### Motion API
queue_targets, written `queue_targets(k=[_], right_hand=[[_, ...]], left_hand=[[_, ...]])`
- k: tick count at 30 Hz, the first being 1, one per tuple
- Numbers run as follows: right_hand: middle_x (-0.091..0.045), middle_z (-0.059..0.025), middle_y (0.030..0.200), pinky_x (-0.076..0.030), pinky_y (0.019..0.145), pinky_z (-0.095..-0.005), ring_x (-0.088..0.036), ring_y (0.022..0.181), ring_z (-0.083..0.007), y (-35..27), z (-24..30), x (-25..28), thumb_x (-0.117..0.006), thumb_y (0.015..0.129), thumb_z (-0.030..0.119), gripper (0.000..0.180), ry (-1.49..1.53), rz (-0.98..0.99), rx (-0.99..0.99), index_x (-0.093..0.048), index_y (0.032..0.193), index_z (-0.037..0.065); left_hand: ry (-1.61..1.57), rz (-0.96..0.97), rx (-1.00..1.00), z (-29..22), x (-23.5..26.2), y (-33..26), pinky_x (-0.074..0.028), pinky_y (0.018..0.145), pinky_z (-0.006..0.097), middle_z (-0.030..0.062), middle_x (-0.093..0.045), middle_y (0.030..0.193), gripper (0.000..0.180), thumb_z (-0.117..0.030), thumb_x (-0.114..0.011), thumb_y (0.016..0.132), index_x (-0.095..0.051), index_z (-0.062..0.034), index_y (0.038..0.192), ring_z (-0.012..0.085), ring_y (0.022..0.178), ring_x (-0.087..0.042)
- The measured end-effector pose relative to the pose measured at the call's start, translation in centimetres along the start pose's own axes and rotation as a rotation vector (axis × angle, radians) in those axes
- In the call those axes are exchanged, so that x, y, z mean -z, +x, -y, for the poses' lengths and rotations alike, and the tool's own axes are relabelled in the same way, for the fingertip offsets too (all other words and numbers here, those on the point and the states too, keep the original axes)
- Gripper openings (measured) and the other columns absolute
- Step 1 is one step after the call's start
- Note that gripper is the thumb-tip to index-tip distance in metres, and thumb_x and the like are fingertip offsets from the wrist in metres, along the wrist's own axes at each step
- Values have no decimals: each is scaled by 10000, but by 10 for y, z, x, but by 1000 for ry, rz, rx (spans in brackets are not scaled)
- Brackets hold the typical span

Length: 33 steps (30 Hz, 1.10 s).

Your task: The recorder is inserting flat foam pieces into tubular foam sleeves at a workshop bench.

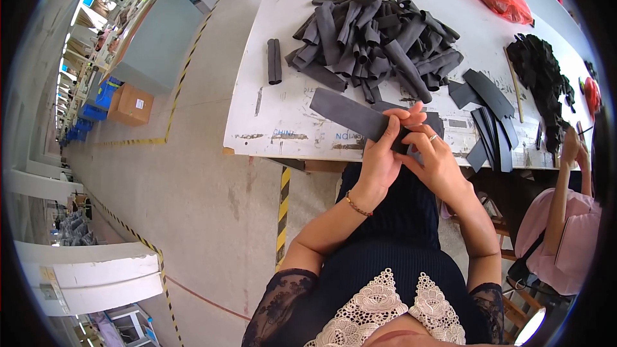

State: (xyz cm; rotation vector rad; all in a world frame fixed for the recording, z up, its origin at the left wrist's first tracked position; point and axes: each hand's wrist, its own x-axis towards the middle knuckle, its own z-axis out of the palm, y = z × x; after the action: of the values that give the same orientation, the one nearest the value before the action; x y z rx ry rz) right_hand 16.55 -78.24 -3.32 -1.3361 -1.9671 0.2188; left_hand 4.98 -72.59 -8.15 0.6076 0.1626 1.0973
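Note:
Between my hands, just over the near edge of the table, is a flat dark grey strip [344, 112] of fabric-like material. My left hand [384, 154] pinches it near its right part, thumb on top, and its free end points up to the left. At the right end my right hand [437, 162] has its fingers and thumb closed on the strip; the fingers partly hide that end. Beyond my hands lies a heap of rolled dark grey pieces [379, 35]. One double-rolled piece [274, 61] lies apart, left of the heap.
Flat dark strips [495, 138] lie to the right on the white table [257, 119], beside a thin stick [515, 83] and a black pile [543, 77]. A red plastic bag [501, 0] sits farther back. A co-worker in pink [572, 231] sits at right. A cardboard box [130, 104] stands left.

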Motion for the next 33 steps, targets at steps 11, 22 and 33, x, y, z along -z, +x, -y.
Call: queue_targets(k=[11, 22, 33], right_hand=[[-580, -127, 955, -500, 658, -404, -611, 810, -331, 5, -8, 19, -712, 741, -23, 254, -41, -1, 176, -539, 926, 8], [-586, -139, 956, -509, 662, -391, -623, 837, -333, 7, -16, 15, -704, 717, -63, 267, 1, -37, 214, -537, 914, 3], [-562, -125, 972, -489, 666, -386, -581, 808, -311, 7, -26, 28, -672, 713, -68, 260, -88, 16, 227, -537, 918, 16]], left_hand=[[-46, -72, -174, -18, -21, 9, -424, 1013, 430, 88, -649, 978, 313, -298, -492, 1001, -523, -36, 1171, 285, 1070, -617], [-75, -125, -136, -6, -24, 1, -431, 1001, 419, 87, -668, 950, 302, -305, -483, 1006, -530, -42, 1146, 290, 1082, -617], [153, -364, -307, -50, 29, -4, -545, 826, 352, 71, -626, 1038, 366, -243, -625, 942, -527, 1, 1195, 168, 916, -624]])
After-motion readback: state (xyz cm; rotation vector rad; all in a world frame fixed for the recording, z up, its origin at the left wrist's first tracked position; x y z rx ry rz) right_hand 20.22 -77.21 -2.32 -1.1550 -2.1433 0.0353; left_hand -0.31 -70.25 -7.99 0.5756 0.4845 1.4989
